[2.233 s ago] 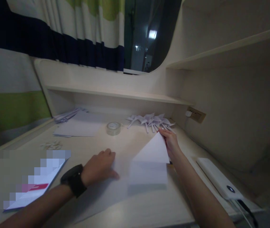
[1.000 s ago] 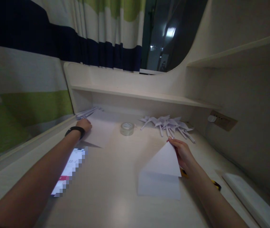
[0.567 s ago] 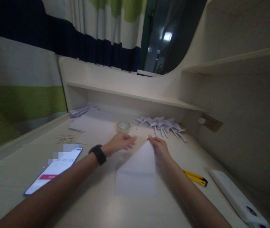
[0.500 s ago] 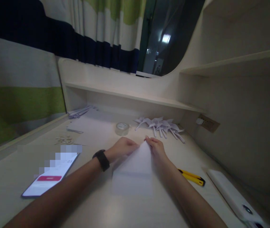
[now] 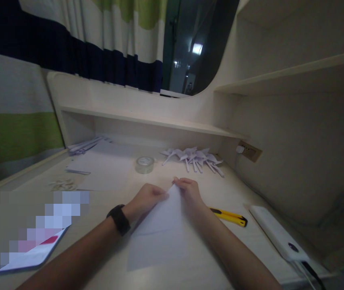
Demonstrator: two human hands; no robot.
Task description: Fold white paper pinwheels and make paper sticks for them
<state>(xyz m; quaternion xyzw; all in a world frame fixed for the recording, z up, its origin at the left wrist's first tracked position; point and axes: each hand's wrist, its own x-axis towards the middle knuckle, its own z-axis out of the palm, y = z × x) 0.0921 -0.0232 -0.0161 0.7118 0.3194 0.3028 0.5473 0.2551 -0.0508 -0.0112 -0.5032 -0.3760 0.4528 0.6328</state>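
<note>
A white sheet of paper [image 5: 162,229] lies on the desk in front of me, its far part folded over into a slanted edge that meets in a point. My left hand [image 5: 149,198], with a black watch [image 5: 119,220] on the wrist, pinches the slanted left edge. At the pointed far corner my right hand [image 5: 190,191] grips the paper between thumb and fingers. Beyond my hands stand a roll of clear tape [image 5: 144,164] and a group of folded paper pinwheels [image 5: 194,157] on paper sticks. A yellow utility knife [image 5: 229,216] rests beside my right forearm.
A stack of white paper [image 5: 105,167] and rolled paper sticks [image 5: 87,146] lie at the back left. Near them is a small pile of pale bits [image 5: 63,185]. A phone [image 5: 36,257] is at the left, a white power strip-like box [image 5: 276,233] at the right.
My view has shifted to the right, so the desk things appear further left. Both hands keep hold of the paper near its far point.
</note>
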